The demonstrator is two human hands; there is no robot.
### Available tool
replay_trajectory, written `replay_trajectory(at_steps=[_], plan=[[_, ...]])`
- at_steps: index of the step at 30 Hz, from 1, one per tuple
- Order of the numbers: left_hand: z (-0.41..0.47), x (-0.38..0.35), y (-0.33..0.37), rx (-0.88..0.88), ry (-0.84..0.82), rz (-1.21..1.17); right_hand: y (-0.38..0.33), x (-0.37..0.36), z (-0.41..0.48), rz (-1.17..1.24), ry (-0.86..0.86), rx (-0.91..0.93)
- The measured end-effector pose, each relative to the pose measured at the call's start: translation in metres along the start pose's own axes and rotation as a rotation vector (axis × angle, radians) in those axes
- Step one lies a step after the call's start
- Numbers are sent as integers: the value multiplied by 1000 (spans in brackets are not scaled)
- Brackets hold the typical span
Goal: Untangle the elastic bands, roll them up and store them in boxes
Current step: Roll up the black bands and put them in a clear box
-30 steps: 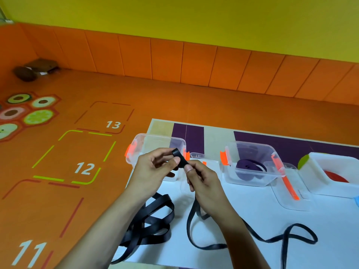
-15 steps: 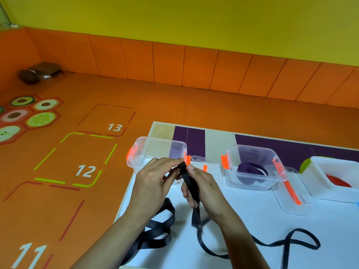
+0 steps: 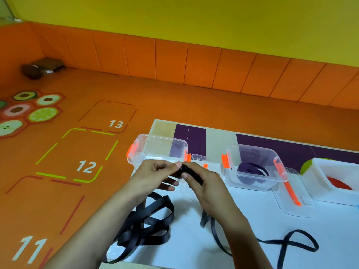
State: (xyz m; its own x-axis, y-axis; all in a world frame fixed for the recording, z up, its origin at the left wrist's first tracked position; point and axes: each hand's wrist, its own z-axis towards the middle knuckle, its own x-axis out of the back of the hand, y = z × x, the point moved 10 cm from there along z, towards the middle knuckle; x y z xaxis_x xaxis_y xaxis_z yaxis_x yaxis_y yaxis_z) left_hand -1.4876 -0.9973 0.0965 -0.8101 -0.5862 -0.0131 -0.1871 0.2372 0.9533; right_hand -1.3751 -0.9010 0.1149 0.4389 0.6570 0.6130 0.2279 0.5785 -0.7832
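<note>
My left hand [image 3: 153,176] and my right hand [image 3: 206,188] meet over the white table, both pinching the small rolled start of a black elastic band [image 3: 185,169]. The rest of that band lies in loose loops [image 3: 149,224] under my left forearm and trails right in a twisted loop [image 3: 289,243]. Just behind my hands stands a clear box with orange clips [image 3: 159,146] with nothing visible in it. A second clear box [image 3: 252,162] to the right holds a rolled purple band [image 3: 249,170].
A clear lid with an orange strip [image 3: 291,197] lies right of the second box. A white box with something red inside [image 3: 334,177] stands at the far right. The table's left edge [image 3: 136,171] borders orange floor with numbered squares.
Both hands lowered slightly and closed in on the black roll; the band's hanging part shifted under my right hand. The view drifted a little.
</note>
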Motion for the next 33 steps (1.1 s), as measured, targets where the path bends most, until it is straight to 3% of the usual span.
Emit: replay_trajectory(at_steps=[3,11,15,20,27,30,33], plan=[[2,-5,-1,16,-72,-5,-6,-2,1,-98,-17,54],[-5,-6,-3,-74,175,-287,-8,5,2,-145,69,6],[-11,-13,-6,-84,253,-317,-7,1,2,-159,191,-26],[-10,-12,-5,-77,182,-191,-6,-3,0,-221,161,-7],[-5,-1,-1,-19,-134,202,-12,-18,-4,-253,-30,138],[-6,0,8,-131,-112,223,-15,-16,-3,-245,16,150],[-9,1,10,-215,39,72,-8,-10,0,-169,86,62]])
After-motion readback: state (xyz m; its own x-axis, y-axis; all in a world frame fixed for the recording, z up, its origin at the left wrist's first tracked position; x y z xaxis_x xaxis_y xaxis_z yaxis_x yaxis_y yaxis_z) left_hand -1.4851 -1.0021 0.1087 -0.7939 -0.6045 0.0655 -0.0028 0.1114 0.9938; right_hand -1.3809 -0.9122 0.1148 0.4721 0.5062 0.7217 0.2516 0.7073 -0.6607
